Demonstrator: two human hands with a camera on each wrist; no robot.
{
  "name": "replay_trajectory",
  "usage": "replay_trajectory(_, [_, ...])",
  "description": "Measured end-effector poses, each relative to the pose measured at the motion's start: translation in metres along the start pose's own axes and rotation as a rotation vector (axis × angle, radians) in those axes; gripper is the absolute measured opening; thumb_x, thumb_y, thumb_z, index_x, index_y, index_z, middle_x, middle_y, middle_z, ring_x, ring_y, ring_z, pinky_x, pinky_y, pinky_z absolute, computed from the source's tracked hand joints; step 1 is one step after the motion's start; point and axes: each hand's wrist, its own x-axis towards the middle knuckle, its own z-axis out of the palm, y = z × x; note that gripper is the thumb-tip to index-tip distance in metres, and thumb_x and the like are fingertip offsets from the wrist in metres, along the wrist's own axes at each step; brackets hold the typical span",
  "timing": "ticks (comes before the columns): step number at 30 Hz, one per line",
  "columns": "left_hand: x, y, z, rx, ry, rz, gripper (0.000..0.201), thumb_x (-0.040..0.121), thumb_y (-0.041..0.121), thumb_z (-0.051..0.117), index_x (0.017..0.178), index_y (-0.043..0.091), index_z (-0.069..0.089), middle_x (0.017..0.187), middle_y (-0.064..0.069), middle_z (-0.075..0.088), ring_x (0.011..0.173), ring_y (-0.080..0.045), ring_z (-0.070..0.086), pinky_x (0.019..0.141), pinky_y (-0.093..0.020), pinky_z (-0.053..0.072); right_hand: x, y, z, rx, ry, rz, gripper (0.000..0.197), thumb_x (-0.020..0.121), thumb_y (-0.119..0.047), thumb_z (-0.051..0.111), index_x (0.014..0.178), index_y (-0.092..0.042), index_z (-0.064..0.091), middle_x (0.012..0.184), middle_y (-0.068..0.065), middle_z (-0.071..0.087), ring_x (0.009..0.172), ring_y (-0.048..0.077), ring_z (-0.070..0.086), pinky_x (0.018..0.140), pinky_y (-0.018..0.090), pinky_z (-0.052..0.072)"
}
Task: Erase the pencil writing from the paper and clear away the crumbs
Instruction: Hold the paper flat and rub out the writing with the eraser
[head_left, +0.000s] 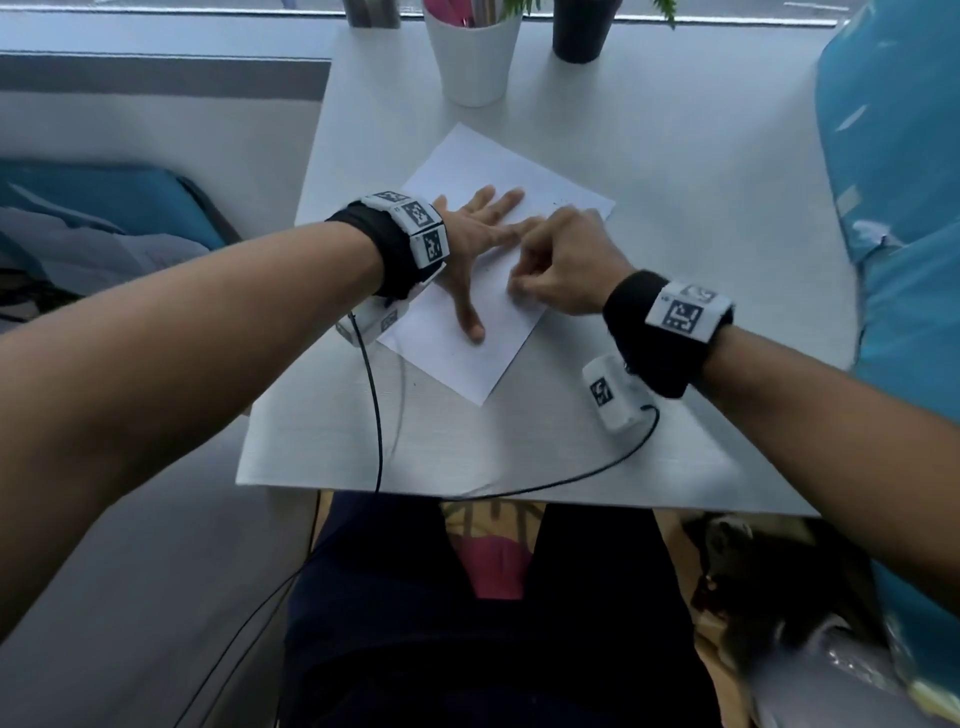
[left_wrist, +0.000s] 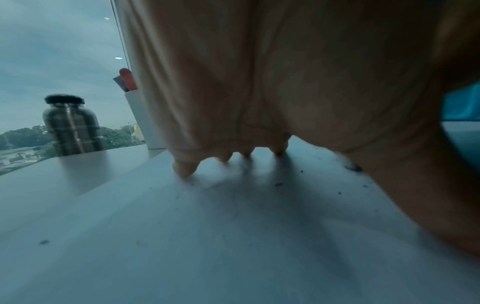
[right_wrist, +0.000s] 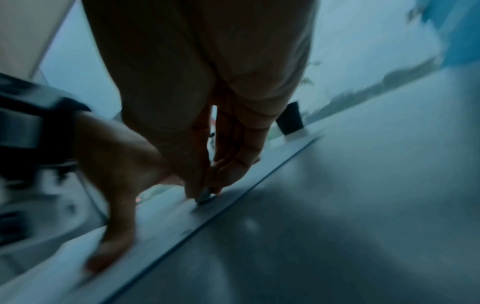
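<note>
Head view, left to right: your left hand (head_left: 470, 244) lies flat at frame centre, fingers spread wide and straight, thumb angled toward the lower edge, pressing the paper (head_left: 462, 358) down. That white sheet sits skewed on the white table (head_left: 675, 260), one corner pointing to the lower middle of the frame. Just right of the flat hand, your right hand (head_left: 563, 265) is curled, fingertips pinched together near the sheet's right edge and overlapping the left fingers. Right wrist view shows a small pale eraser (right_wrist: 203, 197) pinched at those fingertips, its tip touching the sheet; the picture is blurred, so its shape is unclear. Dark crumbs (left_wrist: 279, 184) lie scattered on the sheet around the left fingertips in the left wrist view. Any pencil writing is too faint to make out. Upper frame, head view: white cup (head_left: 475, 57) at top centre, dark cup (head_left: 579, 31) just right of it. Left wrist view, left side: dark-lidded jar (left_wrist: 71, 127).
</note>
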Motion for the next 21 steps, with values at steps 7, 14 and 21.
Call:
replay_trajectory(7, [0.002, -0.002, 0.000, -0.019, -0.003, 0.007, 0.160, 0.033, 0.067, 0.089, 0.149, 0.045, -0.020, 0.156, 0.009, -0.035, 0.144, -0.020, -0.031, 0.114, -0.067, -0.003, 0.025, 0.011, -0.024, -0.030, 0.114, 0.083, 0.010, 0.070, -0.018, 0.074, 0.069, -0.009, 0.075, 0.066, 0.008, 0.070, 0.061, 0.017, 0.061, 0.059, 0.019, 0.048])
replay_trajectory(14, [0.004, -0.004, 0.001, -0.025, 0.004, 0.007, 0.162, 0.028, 0.069, 0.087, 0.149, 0.046, -0.019, 0.157, 0.010, -0.034, 0.145, -0.019, -0.029, 0.114, -0.068, -0.002, 0.023, 0.007, -0.027, -0.033, 0.084, 0.077, 0.008, 0.071, -0.017, 0.073, 0.071, -0.009, 0.076, 0.069, 0.010, 0.071, 0.062, 0.014, 0.057, 0.060, 0.018, 0.042])
replay_trajectory(21, [0.004, -0.002, 0.002, -0.020, 0.015, -0.008, 0.163, 0.028, 0.069, 0.088, 0.148, 0.046, -0.020, 0.156, 0.010, -0.036, 0.145, -0.020, -0.030, 0.114, -0.067, -0.004, -0.013, -0.026, 0.005, 0.003, -0.142, -0.037, 0.011, 0.069, -0.011, 0.075, 0.059, -0.011, 0.069, 0.058, -0.002, 0.063, 0.050, 0.005, 0.051, 0.059, 0.022, 0.048])
